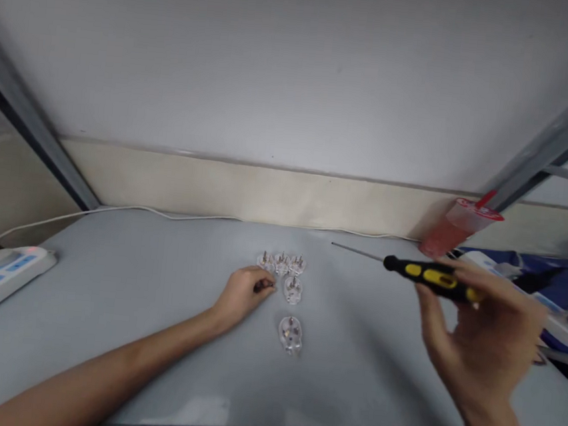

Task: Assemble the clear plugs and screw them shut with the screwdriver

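My right hand (488, 333) is raised above the table's right side, closed around the black and yellow handle of a screwdriver (428, 276). Its thin shaft points left toward the back wall. My left hand (243, 297) rests on the table with fingertips pinched together; what they hold, if anything, is hidden. Just beyond and right of it, three clear plugs (282, 262) with metal pins up form a row. Another clear plug (293, 289) lies beside my left fingertips. Nearer to me is a larger clear plug piece (291, 335), lying apart from the others.
A white power strip (11, 274) with blue sockets lies at the left. A cup of red drink (458, 226) with a straw stands at the back right. A white cable (173, 216) runs along the wall. Metal frame posts (37, 109) rise at both sides.
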The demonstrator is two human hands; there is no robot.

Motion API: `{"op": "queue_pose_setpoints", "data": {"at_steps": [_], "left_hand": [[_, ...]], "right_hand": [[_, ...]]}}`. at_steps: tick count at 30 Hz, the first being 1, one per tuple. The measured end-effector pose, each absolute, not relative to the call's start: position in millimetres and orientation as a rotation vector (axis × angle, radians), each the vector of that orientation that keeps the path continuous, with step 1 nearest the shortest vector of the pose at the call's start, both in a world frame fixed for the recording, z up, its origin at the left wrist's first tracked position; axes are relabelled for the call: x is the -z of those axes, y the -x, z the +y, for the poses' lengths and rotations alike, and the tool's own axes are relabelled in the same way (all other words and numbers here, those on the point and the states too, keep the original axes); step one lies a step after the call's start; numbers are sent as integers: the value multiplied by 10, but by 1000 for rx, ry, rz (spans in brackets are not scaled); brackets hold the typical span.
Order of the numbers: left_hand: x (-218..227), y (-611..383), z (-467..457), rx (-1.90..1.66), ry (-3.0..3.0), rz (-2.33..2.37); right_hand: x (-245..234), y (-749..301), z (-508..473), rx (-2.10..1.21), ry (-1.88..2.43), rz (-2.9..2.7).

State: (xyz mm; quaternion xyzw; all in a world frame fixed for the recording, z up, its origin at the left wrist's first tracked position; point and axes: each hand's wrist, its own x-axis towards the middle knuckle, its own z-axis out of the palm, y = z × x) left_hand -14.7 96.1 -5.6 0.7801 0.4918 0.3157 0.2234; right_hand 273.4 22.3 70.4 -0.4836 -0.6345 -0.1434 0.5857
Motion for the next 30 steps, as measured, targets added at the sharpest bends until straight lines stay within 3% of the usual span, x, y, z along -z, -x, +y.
{"op": "queue_pose_setpoints", "data": {"at_steps": [9, 17, 26, 30], "left_hand": [[-103, 244, 352, -770, -2041, 1495], [132, -263, 23, -765, -2071, 1583], [149, -240, -28, -1015, -2035, 1384], [76, -163, 33, -1079, -2017, 1361]], "right_hand": [[291, -2575, -235, 225, 1462, -1804], [85, -2400, -290, 64, 1477, -1740], [-128, -1713, 128, -1167, 1470, -1607], [-136, -1701, 298, -1507, 1342, -1455]]}}
